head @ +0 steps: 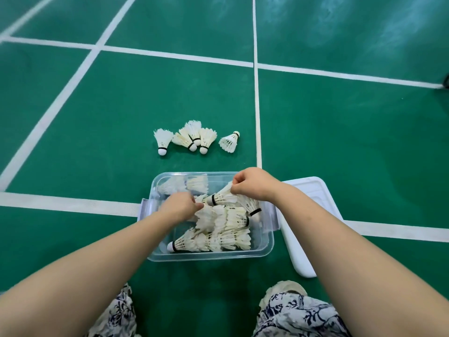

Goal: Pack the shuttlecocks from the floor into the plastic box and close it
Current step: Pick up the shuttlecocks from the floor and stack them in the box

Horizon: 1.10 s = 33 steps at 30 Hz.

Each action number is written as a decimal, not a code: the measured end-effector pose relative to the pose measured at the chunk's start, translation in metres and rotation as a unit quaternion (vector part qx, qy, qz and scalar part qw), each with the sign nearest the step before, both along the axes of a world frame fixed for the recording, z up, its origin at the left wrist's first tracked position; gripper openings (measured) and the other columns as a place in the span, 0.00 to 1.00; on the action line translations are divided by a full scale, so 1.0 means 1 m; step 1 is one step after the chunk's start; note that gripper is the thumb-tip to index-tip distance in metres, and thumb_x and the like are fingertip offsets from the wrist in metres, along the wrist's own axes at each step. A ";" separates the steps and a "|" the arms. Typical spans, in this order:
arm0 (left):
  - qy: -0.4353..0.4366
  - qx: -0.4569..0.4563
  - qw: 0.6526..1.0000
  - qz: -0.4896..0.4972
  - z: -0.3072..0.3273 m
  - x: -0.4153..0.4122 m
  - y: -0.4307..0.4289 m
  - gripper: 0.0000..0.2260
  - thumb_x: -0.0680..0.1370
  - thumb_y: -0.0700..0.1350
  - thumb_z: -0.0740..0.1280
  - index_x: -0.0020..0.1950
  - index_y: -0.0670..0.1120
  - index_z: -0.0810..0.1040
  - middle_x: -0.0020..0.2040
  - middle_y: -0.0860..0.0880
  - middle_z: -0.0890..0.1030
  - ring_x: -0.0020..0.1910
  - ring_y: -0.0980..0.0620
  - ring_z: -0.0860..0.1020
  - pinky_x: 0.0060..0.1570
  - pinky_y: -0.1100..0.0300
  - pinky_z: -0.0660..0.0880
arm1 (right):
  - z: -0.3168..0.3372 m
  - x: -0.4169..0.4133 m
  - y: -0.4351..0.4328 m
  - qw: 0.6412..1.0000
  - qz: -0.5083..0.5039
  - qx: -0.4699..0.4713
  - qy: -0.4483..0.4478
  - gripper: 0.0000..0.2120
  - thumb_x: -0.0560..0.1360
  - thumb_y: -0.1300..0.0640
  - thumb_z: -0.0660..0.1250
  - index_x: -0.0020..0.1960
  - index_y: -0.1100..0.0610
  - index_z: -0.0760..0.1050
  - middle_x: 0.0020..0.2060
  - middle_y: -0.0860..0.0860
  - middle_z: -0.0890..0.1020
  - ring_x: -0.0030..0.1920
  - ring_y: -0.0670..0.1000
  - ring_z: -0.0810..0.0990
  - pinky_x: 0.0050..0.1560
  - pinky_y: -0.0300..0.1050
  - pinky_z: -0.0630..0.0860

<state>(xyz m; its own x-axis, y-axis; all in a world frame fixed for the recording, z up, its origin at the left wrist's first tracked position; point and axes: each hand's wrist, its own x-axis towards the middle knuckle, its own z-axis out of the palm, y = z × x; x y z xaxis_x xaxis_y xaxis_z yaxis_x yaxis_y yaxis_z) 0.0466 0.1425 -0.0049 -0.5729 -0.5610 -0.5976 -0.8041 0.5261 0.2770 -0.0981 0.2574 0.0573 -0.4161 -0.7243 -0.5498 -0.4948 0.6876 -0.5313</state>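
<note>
A clear plastic box (209,256) stands on the green floor in front of me, holding several white feather shuttlecocks (226,229). My right hand (252,183) pinches the feathers of one shuttlecock (222,197) above the box's far right part. My left hand (179,207) is inside the box at its left, fingers closed on the cork end of that same shuttlecock or a neighbouring one; which one is unclear. Beyond the box, several more shuttlecocks (192,138) lie on the floor, one (229,141) a little apart to the right.
The white lid (308,190) lies flat on the floor to the right of the box, partly under my right forearm. White court lines (257,93) cross the floor. My knees and a shoe (286,289) are at the bottom edge.
</note>
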 end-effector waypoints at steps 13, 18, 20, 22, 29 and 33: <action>0.117 -0.013 0.945 -0.305 0.063 -0.023 -0.005 0.17 0.73 0.49 0.70 0.60 0.47 0.77 0.66 0.47 0.71 0.64 0.47 0.69 0.63 0.56 0.66 | 0.017 0.015 -0.002 0.988 0.150 0.019 0.035 0.02 0.73 0.52 0.69 0.43 0.50 0.78 0.42 0.48 0.78 0.46 0.50 0.76 0.55 0.48 0.74; 0.103 -0.047 0.956 -0.270 0.067 -0.019 -0.011 0.10 0.71 0.49 0.71 0.49 0.46 0.81 0.47 0.48 0.79 0.51 0.48 0.74 0.48 0.57 0.69 | 0.019 0.013 -0.004 0.988 0.140 -0.005 0.065 0.03 0.72 0.55 0.70 0.46 0.50 0.80 0.37 0.44 0.75 0.45 0.49 0.74 0.50 0.44 0.73; 0.083 -0.071 0.964 -0.243 0.071 -0.018 -0.018 0.07 0.71 0.50 0.71 0.44 0.47 0.80 0.38 0.51 0.77 0.42 0.50 0.73 0.39 0.59 0.68 | 0.019 0.009 -0.004 0.987 0.127 -0.012 0.098 0.06 0.73 0.55 0.69 0.50 0.50 0.80 0.38 0.45 0.74 0.44 0.49 0.73 0.49 0.44 0.73; 0.067 -0.105 0.971 -0.205 0.072 -0.017 -0.028 0.08 0.71 0.51 0.71 0.36 0.49 0.75 0.31 0.53 0.73 0.39 0.50 0.71 0.33 0.62 0.65 | 0.018 0.006 -0.003 0.986 0.112 -0.020 0.120 0.08 0.74 0.54 0.67 0.53 0.50 0.79 0.42 0.46 0.75 0.45 0.49 0.73 0.49 0.44 0.73; 0.007 -0.141 0.986 -0.086 0.047 -0.014 -0.031 0.16 0.73 0.50 0.69 0.30 0.45 0.68 0.29 0.50 0.69 0.35 0.47 0.71 0.30 0.61 0.64 | 0.006 0.004 0.001 0.988 0.092 -0.016 0.119 0.12 0.76 0.54 0.65 0.59 0.50 0.77 0.45 0.46 0.75 0.46 0.49 0.73 0.52 0.46 0.74; 0.020 -0.105 0.994 -0.034 0.022 -0.003 -0.023 0.09 0.72 0.47 0.68 0.37 0.44 0.74 0.33 0.48 0.74 0.38 0.46 0.74 0.35 0.59 0.68 | 0.002 0.004 0.003 0.989 0.094 -0.009 0.116 0.12 0.76 0.54 0.65 0.59 0.50 0.77 0.45 0.46 0.75 0.46 0.48 0.73 0.50 0.44 0.73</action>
<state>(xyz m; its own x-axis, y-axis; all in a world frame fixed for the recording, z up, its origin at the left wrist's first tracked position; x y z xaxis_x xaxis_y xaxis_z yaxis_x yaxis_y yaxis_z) 0.0439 0.1196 0.0170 -0.6351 -0.6298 -0.4472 -0.7548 0.6290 0.1861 -0.0939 0.2600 0.0596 -0.3854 -0.8101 -0.4418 -0.7233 0.5625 -0.4005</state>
